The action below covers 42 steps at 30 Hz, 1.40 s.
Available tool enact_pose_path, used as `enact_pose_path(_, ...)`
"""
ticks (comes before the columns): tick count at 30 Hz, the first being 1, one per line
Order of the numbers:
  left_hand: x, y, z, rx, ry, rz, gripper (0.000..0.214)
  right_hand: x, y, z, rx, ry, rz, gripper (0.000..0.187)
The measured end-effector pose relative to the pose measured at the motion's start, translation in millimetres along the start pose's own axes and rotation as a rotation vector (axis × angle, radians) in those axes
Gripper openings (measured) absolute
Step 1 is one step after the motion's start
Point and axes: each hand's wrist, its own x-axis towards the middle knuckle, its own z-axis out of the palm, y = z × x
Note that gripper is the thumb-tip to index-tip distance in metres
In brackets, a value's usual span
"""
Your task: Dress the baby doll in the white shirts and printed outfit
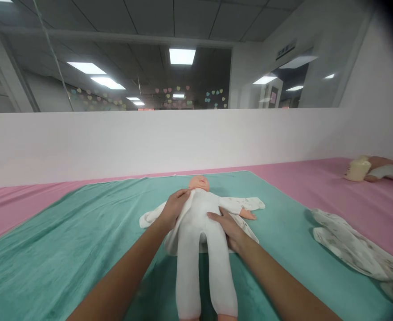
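Note:
A baby doll (199, 183) lies on its back on a teal towel (66, 240), its plastic head at the far end and its legs toward me. A white garment (196, 218) covers its body and legs. A patterned white garment (248, 205) is spread beneath it, one sleeve out to the right. My left hand (174, 207) grips the white fabric at the doll's shoulder. My right hand (226, 225) lies flat against the doll's side, fingers on the white fabric, holding nothing.
To the right, a crumpled patterned cloth (353, 247) lies on the pink mat (317, 191). A cream baby bottle (358, 169) lies farther back beside a folded item (386, 171). A low white wall (149, 142) runs behind the mat, below a glass partition (183, 84) with paper hearts.

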Motion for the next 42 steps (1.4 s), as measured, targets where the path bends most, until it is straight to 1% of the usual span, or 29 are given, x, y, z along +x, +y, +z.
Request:
enact_pose_path(3,-10,15,16.8,0.158,-0.133,0.034,0.038,1,2,7,0.034,0.005,-0.003,0.061)
enact_pose_path(5,-14,16,26.1,0.255,-0.223,0.021,0.034,2,3,10,0.050,-0.001,-0.008,0.059)
enact_pose_path(6,-14,14,29.3,0.320,-0.221,0.023,0.030,2,2,11,0.055,-0.001,-0.008,0.059)
enact_pose_path(7,-14,11,31.1,0.406,-0.183,0.047,0.025,2,2,11,0.058,0.004,-0.005,0.060)
enact_pose_path(9,-12,1,31.4,0.627,-0.045,0.150,0.018,1,2,11,0.071,0.021,0.008,0.064)
enact_pose_path(11,-10,-8,28.8,0.819,0.077,0.273,0.019,1,3,10,0.094,0.024,0.014,0.068)
enact_pose_path(12,-9,-11,27.2,0.867,0.104,0.314,0.023,2,3,10,0.107,0.015,0.010,0.069)
enact_pose_path(13,-9,-13,25.9,0.878,0.119,0.337,0.026,2,4,10,0.114,0.004,0.003,0.068)
enact_pose_path(15,-10,-12,24.3,0.832,0.152,0.332,0.027,2,4,11,0.109,-0.002,-0.017,0.065)
enact_pose_path(17,-11,-9,24.3,0.766,0.168,0.268,0.025,2,5,12,0.085,0.015,-0.024,0.061)
enact_pose_path(19,-12,-6,25.6,0.732,0.159,0.199,0.023,1,4,14,0.070,0.026,-0.028,0.058)
enact_pose_path(21,-12,-7,28.5,0.759,0.122,0.178,0.021,1,4,15,0.079,-0.004,-0.034,0.054)
enact_pose_path(25,-14,-15,37.1,0.920,-0.001,0.237,0.014,0,4,15,0.131,-0.107,-0.048,0.046)
enact_pose_path(27,-15,-17,39.3,0.959,0.016,0.274,0.012,1,6,14,0.150,-0.114,-0.050,0.046)
enact_pose_path(29,-15,-17,37.9,0.948,0.095,0.302,0.013,2,7,13,0.165,-0.093,-0.051,0.050)
enact_pose_path(31,-14,-15,33.7,0.896,0.173,0.278,0.023,4,9,12,0.172,-0.068,-0.048,0.054)
enact_pose_path(33,-12,-14,29.0,0.864,0.205,0.216,0.029,5,10,11,0.166,-0.050,-0.032,0.057)
enact_pose_path(35,-10,-13,25.8,0.898,0.184,0.174,0.031,6,11,11,0.161,-0.024,-0.014,0.061)
enact_pose_path(38,-9,-12,25.6,0.974,0.118,0.192,0.029,5,10,10,0.169,0.016,0.004,0.066)
enact_pose_path(40,-9,-10,28.3,0.963,0.097,0.220,0.026,3,7,10,0.180,-0.010,0.010,0.063)
enact_pose_path(42,-12,-6,32.4,0.910,0.088,0.249,0.027,1,4,11,0.190,-0.071,0.009,0.056)
